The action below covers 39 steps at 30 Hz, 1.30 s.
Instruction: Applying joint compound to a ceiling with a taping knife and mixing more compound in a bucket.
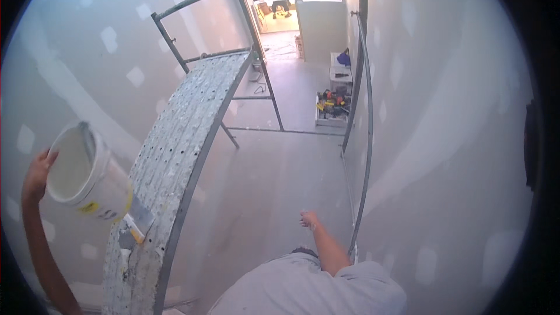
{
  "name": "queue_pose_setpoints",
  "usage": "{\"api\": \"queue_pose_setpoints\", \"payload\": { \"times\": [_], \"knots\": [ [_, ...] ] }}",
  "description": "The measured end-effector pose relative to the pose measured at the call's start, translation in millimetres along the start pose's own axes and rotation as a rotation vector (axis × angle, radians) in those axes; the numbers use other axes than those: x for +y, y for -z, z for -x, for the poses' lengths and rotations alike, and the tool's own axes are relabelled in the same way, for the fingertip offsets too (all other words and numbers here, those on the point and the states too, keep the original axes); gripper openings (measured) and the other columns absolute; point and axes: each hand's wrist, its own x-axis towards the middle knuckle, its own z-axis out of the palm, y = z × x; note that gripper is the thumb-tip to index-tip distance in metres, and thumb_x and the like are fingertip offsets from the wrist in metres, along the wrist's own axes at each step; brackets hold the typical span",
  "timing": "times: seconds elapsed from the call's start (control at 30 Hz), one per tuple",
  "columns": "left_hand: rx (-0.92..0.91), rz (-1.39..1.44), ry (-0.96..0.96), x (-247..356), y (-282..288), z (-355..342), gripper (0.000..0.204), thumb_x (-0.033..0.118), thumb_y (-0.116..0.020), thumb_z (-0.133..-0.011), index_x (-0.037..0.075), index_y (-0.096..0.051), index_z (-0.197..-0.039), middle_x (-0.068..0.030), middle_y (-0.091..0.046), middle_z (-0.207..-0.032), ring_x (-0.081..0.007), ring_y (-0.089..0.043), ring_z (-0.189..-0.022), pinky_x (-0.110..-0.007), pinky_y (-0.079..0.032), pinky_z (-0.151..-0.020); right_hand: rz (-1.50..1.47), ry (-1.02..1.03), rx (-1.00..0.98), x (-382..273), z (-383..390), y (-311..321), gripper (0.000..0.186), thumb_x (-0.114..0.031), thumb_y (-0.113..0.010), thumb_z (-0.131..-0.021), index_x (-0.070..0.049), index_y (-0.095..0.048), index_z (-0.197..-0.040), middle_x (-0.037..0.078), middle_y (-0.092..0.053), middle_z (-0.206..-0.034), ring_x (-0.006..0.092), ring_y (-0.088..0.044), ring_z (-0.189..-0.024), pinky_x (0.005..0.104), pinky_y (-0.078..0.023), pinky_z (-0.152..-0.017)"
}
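"Fingers first: how are yours set?"

"My left hand (37,179) has them bent over the rim of a white bucket (108,184), gripping it. My right hand (308,219) is half curled, well apart from it; I cannot tell whether it has hold of anything."

"And around you, biggest first?"

"Patched walls (461,111) left and right. Then the scaffold (362,0), its plank (186,122) running from far to near on my left. The bucket is tilted at the plank's near end, mouth toward me. Far right, a toolbox (328,121). Smallest, a flat-bladed tool (140,216) beside the bucket's base."
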Motion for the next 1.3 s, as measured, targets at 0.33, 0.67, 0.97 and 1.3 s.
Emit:
{"api": "queue_pose_setpoints", "payload": {
  "times": [0.33,0.67,0.97,1.3],
  "knots": [
    [-0.362,0.322,-0.487,208,-126,-96,0.038,0.035,-0.052,-0.098,0.001,-0.057,-0.114,-0.0066,-0.06,-0.099,-0.0144,-0.054,-0.094,-0.03,-0.044,-0.087,-0.222,0.305,0.035,-100,20,-15,0.035,-0.034,-0.059,-0.093,-0.001,-0.058,-0.106,0.01,-0.064,-0.088,0.0166,-0.061,-0.067,0.0303,-0.05,-0.057],
    [-0.685,0.242,-0.669,391,-290,-164,0.051,0.027,-0.059,-0.094,-0.01,-0.039,-0.123,-0.0238,-0.059,-0.108,-0.0248,-0.066,-0.087,-0.035,-0.06,-0.067,-0.256,0.432,0.182,-161,54,-1,0.039,-0.037,-0.052,-0.097,-0.003,-0.059,-0.115,0.012,-0.066,-0.1,0.0198,-0.064,-0.08,0.0316,-0.052,-0.068],
    [-0.314,0.148,-0.788,464,-418,-170,0.049,0.021,-0.061,-0.088,-0.006,-0.037,-0.122,-0.0334,-0.06,-0.105,-0.0464,-0.061,-0.097,-0.05,-0.049,-0.083,-0.435,0.547,0.438,-85,178,42,0.034,-0.031,-0.053,-0.099,-0.002,-0.06,-0.115,0.008,-0.064,-0.093,0.0141,-0.061,-0.076,0.0285,-0.05,-0.067],
    [-0.01,0.344,-0.624,469,-404,-225,0.046,0.023,-0.062,-0.086,-0.003,-0.038,-0.114,-0.0349,-0.06,-0.104,-0.0486,-0.06,-0.099,-0.052,-0.048,-0.086,-0.342,0.396,0.425,-44,166,-2,0.035,-0.03,-0.055,-0.097,0.001,-0.06,-0.112,0.012,-0.065,-0.095,0.0194,-0.063,-0.083,0.0322,-0.05,-0.072]
  ]
}}
